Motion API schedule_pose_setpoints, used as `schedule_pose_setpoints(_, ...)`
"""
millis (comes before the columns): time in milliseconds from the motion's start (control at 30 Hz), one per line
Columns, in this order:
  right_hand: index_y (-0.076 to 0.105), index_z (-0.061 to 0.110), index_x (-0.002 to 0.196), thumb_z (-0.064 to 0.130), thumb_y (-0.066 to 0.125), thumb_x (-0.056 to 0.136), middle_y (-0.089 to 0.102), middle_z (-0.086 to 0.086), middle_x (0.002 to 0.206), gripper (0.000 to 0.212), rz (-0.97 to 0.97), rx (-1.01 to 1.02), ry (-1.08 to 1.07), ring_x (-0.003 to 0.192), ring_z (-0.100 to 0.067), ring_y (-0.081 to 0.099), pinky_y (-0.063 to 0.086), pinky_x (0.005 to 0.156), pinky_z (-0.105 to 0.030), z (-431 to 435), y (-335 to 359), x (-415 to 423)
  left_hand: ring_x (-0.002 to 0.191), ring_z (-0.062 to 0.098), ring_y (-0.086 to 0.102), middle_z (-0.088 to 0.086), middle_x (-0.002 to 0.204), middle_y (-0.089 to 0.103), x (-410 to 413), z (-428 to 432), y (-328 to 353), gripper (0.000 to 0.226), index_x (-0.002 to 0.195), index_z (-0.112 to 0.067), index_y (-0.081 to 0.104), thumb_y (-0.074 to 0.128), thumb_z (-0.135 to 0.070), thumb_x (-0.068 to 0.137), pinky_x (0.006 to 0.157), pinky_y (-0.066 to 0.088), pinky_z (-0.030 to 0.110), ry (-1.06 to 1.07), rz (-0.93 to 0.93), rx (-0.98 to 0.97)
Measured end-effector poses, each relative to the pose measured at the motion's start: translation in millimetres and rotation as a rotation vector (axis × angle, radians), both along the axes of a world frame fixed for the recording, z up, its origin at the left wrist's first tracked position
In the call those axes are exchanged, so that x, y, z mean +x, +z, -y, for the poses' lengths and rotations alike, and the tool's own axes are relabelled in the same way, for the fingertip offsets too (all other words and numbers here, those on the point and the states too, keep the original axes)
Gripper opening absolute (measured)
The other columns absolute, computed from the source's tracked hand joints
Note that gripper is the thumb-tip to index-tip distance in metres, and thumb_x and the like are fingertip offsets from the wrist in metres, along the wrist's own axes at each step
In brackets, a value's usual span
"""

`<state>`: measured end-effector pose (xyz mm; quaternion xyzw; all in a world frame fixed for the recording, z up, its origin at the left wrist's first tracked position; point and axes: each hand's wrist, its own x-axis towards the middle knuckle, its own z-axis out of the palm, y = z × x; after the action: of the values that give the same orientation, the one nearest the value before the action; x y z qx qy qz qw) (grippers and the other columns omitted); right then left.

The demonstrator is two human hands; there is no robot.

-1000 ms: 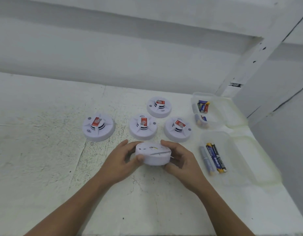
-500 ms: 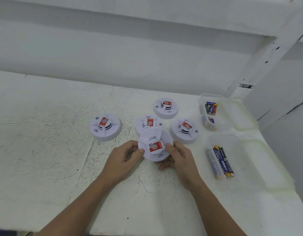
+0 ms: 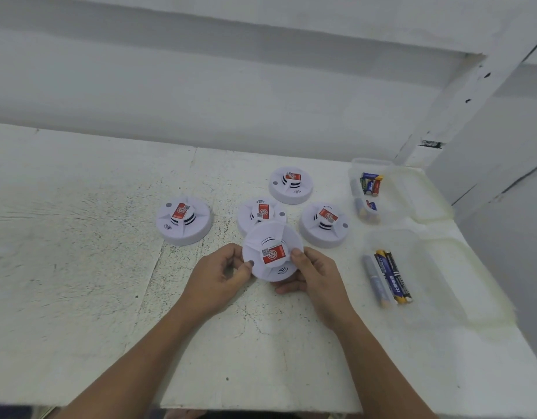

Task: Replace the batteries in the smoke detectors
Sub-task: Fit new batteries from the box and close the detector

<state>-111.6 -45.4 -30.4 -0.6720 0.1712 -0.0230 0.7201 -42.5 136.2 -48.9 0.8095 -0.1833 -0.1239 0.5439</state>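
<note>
The person holds one white smoke detector (image 3: 271,252) between both hands, raised a little above the white table (image 3: 80,267) and tilted so that its red-labelled face is turned up toward the camera. The left hand (image 3: 218,273) grips the left rim, thumb on the face and fingers curled behind; the right hand (image 3: 315,276) grips the right rim, thumb pressed just beside the label and fingers tucked underneath. Four more detectors rest face up on the table beyond it: a left detector (image 3: 184,220) set apart, a middle detector (image 3: 259,213) partly hidden behind the held one, a far detector (image 3: 291,184), and a right detector (image 3: 324,223). To the right stand two clear plastic containers with their lids folded open. The near container (image 3: 427,267) holds three loose batteries (image 3: 388,276) lying side by side, one grey and two dark with yellow. The far container (image 3: 366,161) holds several mixed batteries (image 3: 370,184), though the exact count is hard to make out through the blur.
</note>
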Motion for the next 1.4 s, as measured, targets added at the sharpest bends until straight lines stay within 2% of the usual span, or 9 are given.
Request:
schedule_pose_setpoints(233,0.067,0.008,0.105,0.033,0.051,0.093,0.073,-0.014,0.091,0.032,0.000,-0.012,-0.016,0.074,-0.035,0.071,0.059,0.068,-0.045,-2.7,0.0,-2.7,0.068,0.021,0.062,-0.009,0.070,0.065,-1.1,0.0,0.4,0.003,0.080,-0.035,0.059,0.057,-0.037,0.082,0.067,0.053,0.050,-0.010,0.019,0.028)
schedule_pose_setpoints(367,0.067,0.006,0.104,0.034,0.051,0.094,0.073,-0.015,0.090,0.033,-0.013,-0.020,-0.028,0.074,-0.037,0.071,0.058,0.071,-0.048,-2.8,-0.8,-3.9,0.065,0.020,0.060,-0.010,0.069,0.064,-2.6,-0.1,2.3,0.005,0.078,-0.035,0.059,0.056,-0.036,0.082,0.062,0.050,0.040,-0.019,0.031,0.029)
schedule_pose_setpoints(500,0.067,0.005,0.103,0.032,0.050,0.095,0.073,-0.016,0.090,0.033,-0.013,-0.024,-0.031,0.074,-0.037,0.071,0.059,0.070,-0.047,-3.8,0.6,-5.7,0.064,0.020,0.059,-0.009,0.069,0.063,-3.7,-0.4,2.9,0.015,0.079,-0.031,0.060,0.053,-0.045,0.079,0.060,0.048,0.039,-0.021,0.037,0.020)
schedule_pose_setpoints(700,0.066,0.004,0.104,0.030,0.050,0.095,0.073,-0.016,0.090,0.032,-0.017,-0.031,-0.040,0.074,-0.037,0.071,0.059,0.070,-0.046,-4.6,1.8,-6.9,0.058,0.003,0.052,-0.016,0.067,0.061,-3.2,-0.7,1.9,0.010,0.080,-0.032,0.059,0.053,-0.040,0.081,0.058,0.043,0.027,-0.027,0.050,0.058)
schedule_pose_setpoints(900,0.067,0.007,0.103,0.031,0.050,0.096,0.073,-0.013,0.090,0.030,-0.022,-0.057,-0.044,0.073,-0.035,0.071,0.059,0.070,-0.046,-5.5,2.0,-6.2,0.060,0.009,0.057,-0.013,0.072,0.065,-3.5,-1.2,3.3,0.007,0.079,-0.033,0.059,0.055,-0.038,0.082,0.058,0.046,0.029,-0.032,0.055,0.059)
schedule_pose_setpoints(967,0.067,0.008,0.104,0.032,0.050,0.096,0.074,-0.013,0.090,0.030,-0.020,-0.060,-0.044,0.073,-0.036,0.071,0.059,0.070,-0.046,-5.7,1.7,-6.1,0.062,0.005,0.058,-0.014,0.073,0.066,-3.1,-1.5,3.7,0.008,0.082,-0.032,0.061,0.055,-0.038,0.082,0.060,0.047,0.029,-0.038,0.050,0.049)
schedule_pose_setpoints(1167,0.067,0.004,0.101,0.035,0.050,0.094,0.074,-0.014,0.088,0.036,-0.034,-0.053,-0.054,0.073,-0.036,0.071,0.060,0.068,-0.044,-4.7,1.4,-6.1,0.078,0.011,0.066,-0.010,0.083,0.069,-2.1,-4.9,3.7,0.018,0.091,-0.031,0.065,0.053,-0.034,0.078,0.077,0.054,0.042,-0.084,0.024,-0.010)
schedule_pose_setpoints(1333,0.068,0.002,0.101,0.045,0.050,0.088,0.074,-0.014,0.086,0.048,-0.029,-0.077,-0.047,0.071,-0.036,0.071,0.059,0.069,-0.046,-4.5,-0.4,-6.1,0.076,0.029,0.065,-0.010,0.086,0.070,-2.1,-4.0,5.0,0.027,0.094,-0.032,0.065,0.053,-0.048,0.076,0.076,0.052,0.050,-0.079,0.029,-0.008)
schedule_pose_setpoints(1400,0.068,0.003,0.101,0.046,0.050,0.088,0.074,-0.013,0.086,0.049,-0.031,-0.089,-0.046,0.069,-0.036,0.070,0.059,0.069,-0.046,-4.1,-0.6,-6.3,0.076,0.029,0.066,-0.011,0.086,0.071,-2.3,-4.1,5.5,0.029,0.094,-0.031,0.065,0.054,-0.051,0.076,0.077,0.052,0.051,-0.074,0.025,-0.003)
